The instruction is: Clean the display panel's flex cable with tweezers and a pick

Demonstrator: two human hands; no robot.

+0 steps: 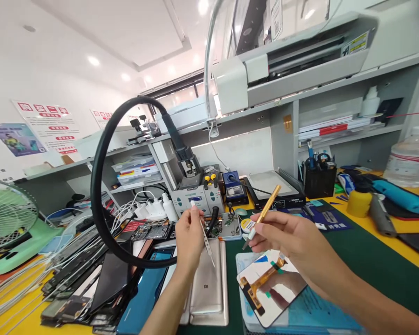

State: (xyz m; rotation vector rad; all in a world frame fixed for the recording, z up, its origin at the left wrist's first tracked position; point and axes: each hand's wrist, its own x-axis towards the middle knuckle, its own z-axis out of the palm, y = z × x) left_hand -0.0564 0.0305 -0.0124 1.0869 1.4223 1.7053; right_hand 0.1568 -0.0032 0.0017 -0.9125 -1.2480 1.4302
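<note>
My left hand (190, 237) is raised in front of the hot air station (186, 200), fingers curled and thumb upward near its display. Metal tweezers (208, 246) stick out from this hand, tips slanting down over a gold phone back marked MI (206, 288). Whether the thumb touches the station I cannot tell. My right hand (289, 235) grips a craft knife with a gold handle (270, 200), its blade pointing down and left. Below the blade lies a phone screen (272, 291), flex cable side up, on a blue and clear plastic pad (310, 307).
A black hose (97, 163) loops across the left side. Stacked phones and a blue phone (148, 288) lie left, by a green fan (14, 228). Behind are a flat heating plate (272, 186) and pen holder (319, 177). A yellow-capped bottle (359, 202) stands right.
</note>
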